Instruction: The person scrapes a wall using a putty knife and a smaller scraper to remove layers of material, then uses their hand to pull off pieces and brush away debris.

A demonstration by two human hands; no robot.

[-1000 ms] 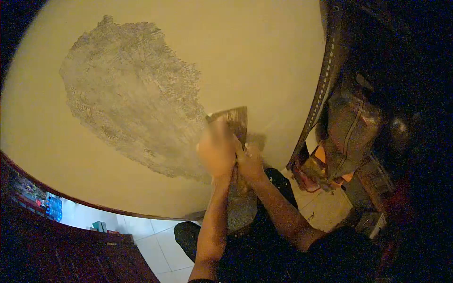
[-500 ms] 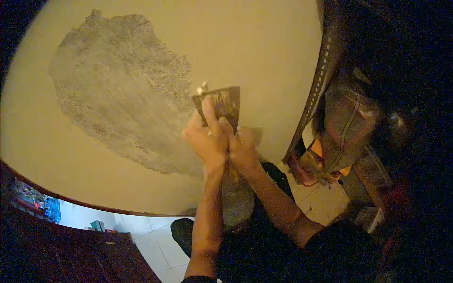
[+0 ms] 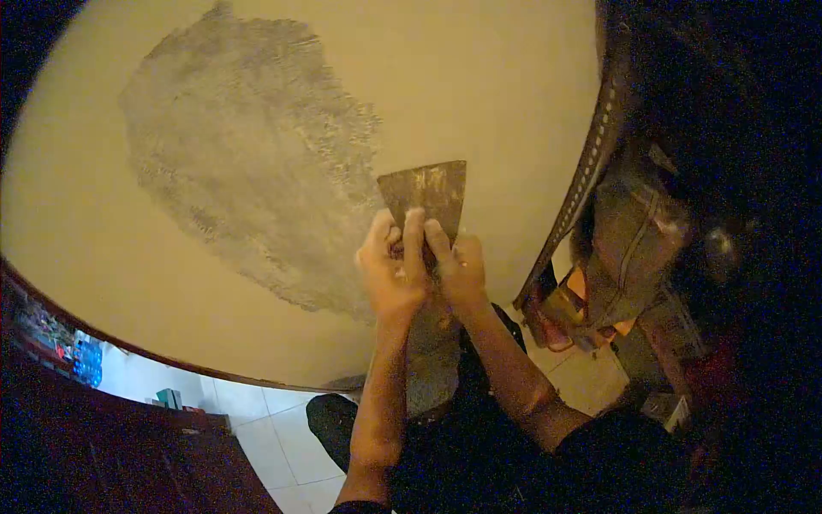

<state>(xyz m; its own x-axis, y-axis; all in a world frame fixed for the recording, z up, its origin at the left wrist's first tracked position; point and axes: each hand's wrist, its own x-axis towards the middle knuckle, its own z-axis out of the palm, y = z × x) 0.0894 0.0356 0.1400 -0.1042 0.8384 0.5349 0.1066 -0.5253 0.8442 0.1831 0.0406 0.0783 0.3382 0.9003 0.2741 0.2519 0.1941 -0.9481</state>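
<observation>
A scraper (image 3: pixel 426 190) with a wide, stained metal blade points up against the yellow wall (image 3: pixel 497 94). My left hand (image 3: pixel 392 270) is closed around its lower part, with one finger lying along the blade. My right hand (image 3: pixel 461 270) grips it from the other side, thumb near the base of the blade. The handle is mostly hidden by my fingers. Left of the blade spreads a large rough grey patch (image 3: pixel 248 154), where the wall's yellow coat is gone. Pale specks show on my fingers.
A brown bag-like item (image 3: pixel 638 231) hangs at the right beside a dark strip with light dashes (image 3: pixel 591 141). Dark wooden furniture (image 3: pixel 128 445) stands at lower left, near blue bottles (image 3: pixel 87 364). Floor tiles (image 3: pixel 295 445) show below, beside my dark-clad legs.
The scraper has shifted right in view, and more of its blade shows. My left finger has slid down from the blade's upper part. Pale flakes at the blade's edge no longer show.
</observation>
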